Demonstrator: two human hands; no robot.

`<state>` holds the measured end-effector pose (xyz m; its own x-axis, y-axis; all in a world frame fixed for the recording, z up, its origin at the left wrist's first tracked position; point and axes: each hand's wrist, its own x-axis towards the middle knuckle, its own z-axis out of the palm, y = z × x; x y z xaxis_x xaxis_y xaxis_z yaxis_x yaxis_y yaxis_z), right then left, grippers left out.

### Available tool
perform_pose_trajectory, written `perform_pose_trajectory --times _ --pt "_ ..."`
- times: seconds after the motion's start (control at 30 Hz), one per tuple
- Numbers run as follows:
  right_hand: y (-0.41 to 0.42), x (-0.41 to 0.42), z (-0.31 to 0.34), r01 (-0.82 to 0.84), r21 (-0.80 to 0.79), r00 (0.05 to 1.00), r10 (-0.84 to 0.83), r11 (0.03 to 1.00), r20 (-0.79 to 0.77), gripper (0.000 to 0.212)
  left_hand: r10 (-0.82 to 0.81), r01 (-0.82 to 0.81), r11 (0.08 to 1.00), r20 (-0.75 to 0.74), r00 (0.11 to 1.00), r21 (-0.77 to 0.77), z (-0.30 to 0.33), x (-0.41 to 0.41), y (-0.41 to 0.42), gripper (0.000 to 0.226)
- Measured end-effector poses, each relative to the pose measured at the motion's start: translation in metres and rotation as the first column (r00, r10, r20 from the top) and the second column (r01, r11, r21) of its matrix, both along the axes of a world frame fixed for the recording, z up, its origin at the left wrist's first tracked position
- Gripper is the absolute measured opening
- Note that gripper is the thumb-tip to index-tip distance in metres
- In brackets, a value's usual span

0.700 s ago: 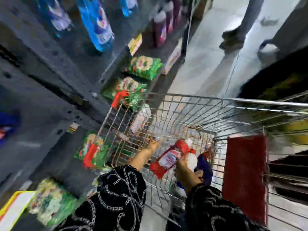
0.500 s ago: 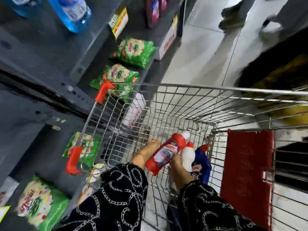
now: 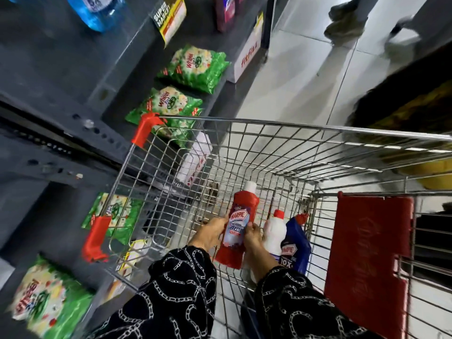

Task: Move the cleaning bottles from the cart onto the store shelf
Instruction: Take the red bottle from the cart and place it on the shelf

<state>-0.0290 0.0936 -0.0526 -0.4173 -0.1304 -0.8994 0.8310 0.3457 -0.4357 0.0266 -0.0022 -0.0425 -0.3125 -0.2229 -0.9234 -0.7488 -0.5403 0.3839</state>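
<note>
Red bottle (image 3: 238, 228) clasped between your left hand (image 3: 210, 232) and right hand (image 3: 253, 237), inside the cart (image 3: 269, 152); two bottles (image 3: 285, 238) wait, none visibly shelved.

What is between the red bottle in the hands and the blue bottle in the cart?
In the head view, a white bottle with a red cap stands between the red bottle and the blue bottle. The right hand also overlaps its lower part.
</note>
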Motion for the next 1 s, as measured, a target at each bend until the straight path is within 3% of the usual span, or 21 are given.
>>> perform_pose_trajectory --times 0.17,0.27,0.43,0.57,0.73,0.87,1.0 --pt "0.006 -0.002 0.019 -0.018 -0.123 0.999 0.021 0.992 0.024 0.059 0.113 -0.109 0.992 -0.054 0.992 0.067 0.035 0.001 0.002 0.023" --pt "0.006 -0.009 0.045 -0.064 -0.182 0.998 0.061 0.981 -0.024 0.040 0.103 -0.102 0.995 -0.136 0.985 0.016 0.068 0.000 -0.010 0.020" --pt "-0.001 -0.007 0.133 -0.036 -0.395 0.992 -0.015 0.918 -0.124 0.042 0.171 -0.194 0.980 -0.327 0.929 -0.037 0.140 0.016 -0.016 0.031" --pt "-0.005 0.018 0.227 -0.123 -0.556 0.968 -0.025 0.822 -0.252 0.046 0.171 -0.260 0.960 -0.520 0.837 -0.103 0.219 0.051 -0.014 0.017" --pt "0.001 0.102 0.318 -0.273 -0.689 0.949 0.071 0.671 -0.307 0.054 0.171 -0.385 0.908 -0.693 0.700 -0.165 0.313 0.156 -0.005 0.009" --pt "0.007 0.194 0.358 -0.354 -0.772 0.933 0.141 0.528 -0.331 0.026 0.184 -0.501 0.832 -0.733 0.655 -0.239 0.355 0.269 0.014 0.007" --pt "0.015 0.296 0.367 -0.471 -0.813 0.872 0.321 0.342 -0.371 0.016 0.232 -0.615 0.732 -0.741 0.630 -0.294 0.366 0.392 0.040 0.010"
